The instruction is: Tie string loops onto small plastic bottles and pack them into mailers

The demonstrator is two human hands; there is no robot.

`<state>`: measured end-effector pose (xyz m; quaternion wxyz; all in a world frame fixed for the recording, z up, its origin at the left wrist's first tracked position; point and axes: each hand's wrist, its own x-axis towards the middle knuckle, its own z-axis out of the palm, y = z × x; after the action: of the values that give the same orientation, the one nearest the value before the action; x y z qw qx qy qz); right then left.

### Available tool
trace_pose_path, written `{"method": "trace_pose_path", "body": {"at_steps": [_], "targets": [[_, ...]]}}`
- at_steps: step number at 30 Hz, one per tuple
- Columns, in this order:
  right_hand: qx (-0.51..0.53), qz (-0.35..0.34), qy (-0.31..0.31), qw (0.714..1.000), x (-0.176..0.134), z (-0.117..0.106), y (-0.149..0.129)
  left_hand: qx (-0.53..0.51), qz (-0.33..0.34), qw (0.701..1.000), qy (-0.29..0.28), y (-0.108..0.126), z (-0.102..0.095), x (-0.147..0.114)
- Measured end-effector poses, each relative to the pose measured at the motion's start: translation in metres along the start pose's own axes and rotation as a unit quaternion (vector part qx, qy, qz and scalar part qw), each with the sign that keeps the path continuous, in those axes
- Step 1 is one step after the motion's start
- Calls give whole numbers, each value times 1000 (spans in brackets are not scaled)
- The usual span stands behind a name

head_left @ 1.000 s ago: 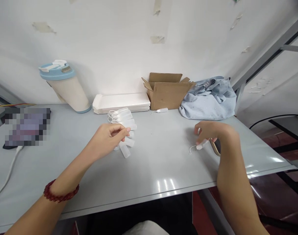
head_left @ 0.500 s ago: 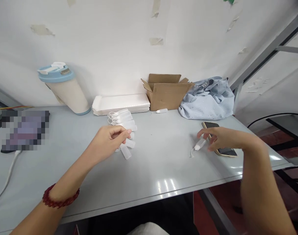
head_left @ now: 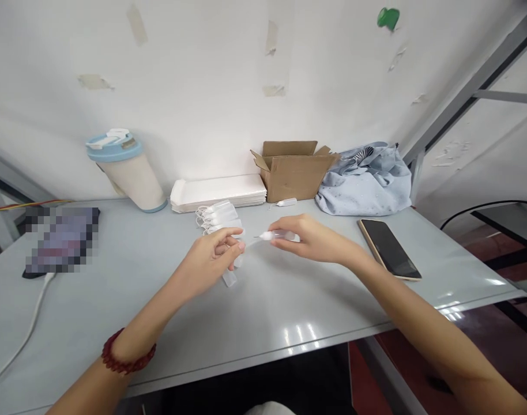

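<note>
Mid-frame, your right hand (head_left: 309, 237) pinches a small white piece (head_left: 277, 235), fingers curled around it. Your left hand (head_left: 214, 253) grips a clear cap (head_left: 229, 278), fingers closed.

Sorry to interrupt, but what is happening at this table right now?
A person sits at a grey table. Their right hand holds a small white tube with its thin tip pointing left. Their left hand pinches something small just above a pile of small white tubes. A phone lies to the right, a cardboard box at the back.
</note>
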<state>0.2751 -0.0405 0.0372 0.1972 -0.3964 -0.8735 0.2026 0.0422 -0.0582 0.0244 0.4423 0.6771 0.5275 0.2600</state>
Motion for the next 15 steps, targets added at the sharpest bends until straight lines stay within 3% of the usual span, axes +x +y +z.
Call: {"method": "trace_pose_path", "body": {"at_steps": [3, 7, 15], "targets": [[71, -12, 35, 997, 10, 19, 0, 9, -8, 1000, 9, -1, -2, 1], [183, 48, 61, 980, 5, 39, 7, 22, -16, 1000, 0, -3, -3, 3], [309, 105, 67, 943, -1, 45, 5, 36, 22, 999, -24, -6, -2, 3]]}}
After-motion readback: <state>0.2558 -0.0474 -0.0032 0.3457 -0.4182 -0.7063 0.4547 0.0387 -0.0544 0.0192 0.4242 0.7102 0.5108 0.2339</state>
